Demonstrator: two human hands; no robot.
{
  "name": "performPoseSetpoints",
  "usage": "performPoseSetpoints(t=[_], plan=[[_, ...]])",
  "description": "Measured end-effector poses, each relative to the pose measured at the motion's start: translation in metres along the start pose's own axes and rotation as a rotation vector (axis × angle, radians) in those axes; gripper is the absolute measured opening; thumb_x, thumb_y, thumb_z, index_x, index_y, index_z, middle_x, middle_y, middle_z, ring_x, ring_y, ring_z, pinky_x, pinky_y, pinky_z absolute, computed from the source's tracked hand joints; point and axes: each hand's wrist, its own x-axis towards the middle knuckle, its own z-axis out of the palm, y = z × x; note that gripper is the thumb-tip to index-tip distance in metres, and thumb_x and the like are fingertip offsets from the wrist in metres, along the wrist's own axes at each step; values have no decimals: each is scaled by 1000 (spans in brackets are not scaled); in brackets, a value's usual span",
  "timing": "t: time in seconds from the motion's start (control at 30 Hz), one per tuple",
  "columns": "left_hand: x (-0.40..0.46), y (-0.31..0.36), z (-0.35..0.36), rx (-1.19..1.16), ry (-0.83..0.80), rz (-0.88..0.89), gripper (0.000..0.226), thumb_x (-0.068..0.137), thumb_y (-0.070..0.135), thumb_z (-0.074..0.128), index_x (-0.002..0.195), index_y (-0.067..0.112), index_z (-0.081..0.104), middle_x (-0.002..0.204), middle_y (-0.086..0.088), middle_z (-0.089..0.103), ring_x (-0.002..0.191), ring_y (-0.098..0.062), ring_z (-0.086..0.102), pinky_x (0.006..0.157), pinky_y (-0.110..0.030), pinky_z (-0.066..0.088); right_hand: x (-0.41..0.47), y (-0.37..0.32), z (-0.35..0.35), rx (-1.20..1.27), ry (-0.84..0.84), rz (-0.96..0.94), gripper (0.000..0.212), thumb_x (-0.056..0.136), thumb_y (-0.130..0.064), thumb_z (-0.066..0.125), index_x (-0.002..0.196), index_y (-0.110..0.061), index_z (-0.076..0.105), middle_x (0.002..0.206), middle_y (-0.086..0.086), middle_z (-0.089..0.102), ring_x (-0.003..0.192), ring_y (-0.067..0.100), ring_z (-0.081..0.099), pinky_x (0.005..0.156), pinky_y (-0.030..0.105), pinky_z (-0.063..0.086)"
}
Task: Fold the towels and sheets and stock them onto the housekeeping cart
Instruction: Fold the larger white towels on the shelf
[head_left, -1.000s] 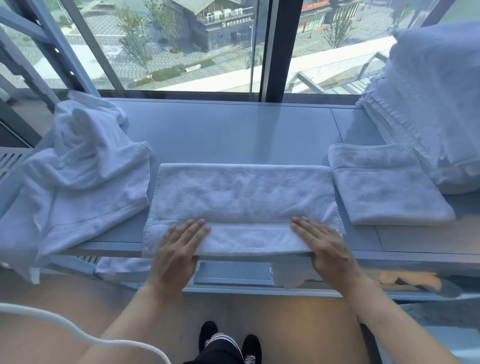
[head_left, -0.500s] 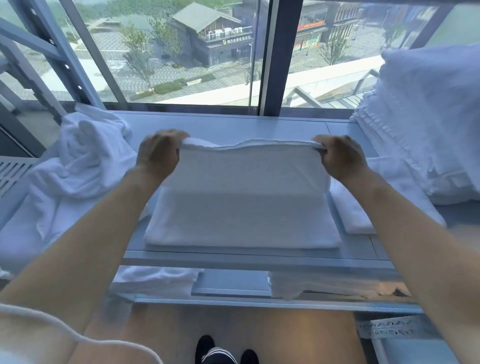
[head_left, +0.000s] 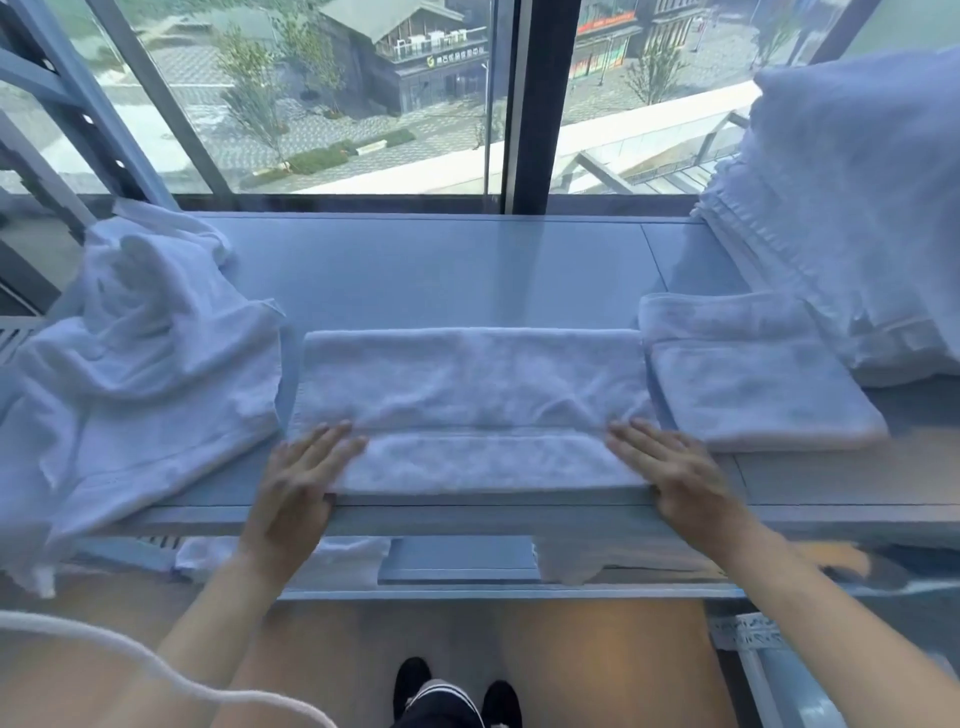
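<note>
Towel (head_left: 470, 384) refolded flat; two hands (head_left: 298, 478) atop

Fluffy white terry-cloth towel (head_left: 467, 395) lies on a smooth, matt grey shelf (head_left: 441, 270) below glossy window glass (head_left: 363, 104)

Window bay as I see it through the head camera. Large window panes (head_left: 363, 104) are divided by a dark vertical mullion (head_left: 545, 104). Slanted pale steel beams (head_left: 78, 93) cross the left pane. Outside I can see a grey-roofed building (head_left: 415, 47) with a green sign, several thin trees (head_left: 254, 98), a low hedge strip (head_left: 332, 156) and paved ground. Below the glass runs a flat grey counter (head_left: 441, 270), with a lower shelf (head_left: 457, 561) beneath its front edge. Nearest me are a tan floor (head_left: 597, 665), a pair of black shoes (head_left: 457, 691) and a white cable (head_left: 130, 654) curving across the lower left.
</note>
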Motion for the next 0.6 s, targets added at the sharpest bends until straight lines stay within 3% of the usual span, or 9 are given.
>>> performPoseSetpoints(t=[0.1, 0.23, 0.33, 0.47, 0.6], plan=[[-3, -1, -4, -55, -137, -53, 87, 63, -20, 66, 142, 15, 61, 156, -4, 48, 146, -31, 43, 108, -66, 39, -4, -1, 1, 42, -114, 74, 87, 67, 22, 52, 148, -13, 55, 157, 4, 46, 147, 29, 42, 109, 52, 44], [4, 5, -20, -18, -304, -127, 69, 82, 30, 45, 152, 30, 48, 168, 8, 25, 158, -16, 15, 123, -61, 17, 5, -11, -11, 15, -250, 119, 81, 72, -9, 44, 152, -22, 48, 165, -1, 34, 155, 22, 26, 119, 53, 28], [19, 35, -15, -11, -332, -19, 68, 91, 52, 35, 155, 31, 42, 170, 6, 18, 158, -15, 10, 125, -54, 15, 25, -41, -9, 83, -252, 65, 77, 81, -28, 46, 158, -25, 37, 169, -3, 24, 157, 18, 17, 124, 49, 19], [72, 91, 28, 19, -363, 110, 58, 107, 45, 34, 162, 28, 25, 172, 5, 12, 159, -18, 8, 124, -55, 16, 85, -107, 23, 200, -237, 59, 67, 102, -43, 38, 163, -25, 21, 171, -5, 14, 158, 16, 10, 126, 47, 10], [107, 63, 43, 87, -358, 2, 59, 107, 51, 32, 162, 34, 21, 172, 7, 10, 158, -18, 9, 125, -51, 9, 119, -90, 47, 110, -286, 163, 63, 107, -46, 35, 164, -28, 17, 172, -5, 7, 158, 17, 7, 127, 45, 5]])
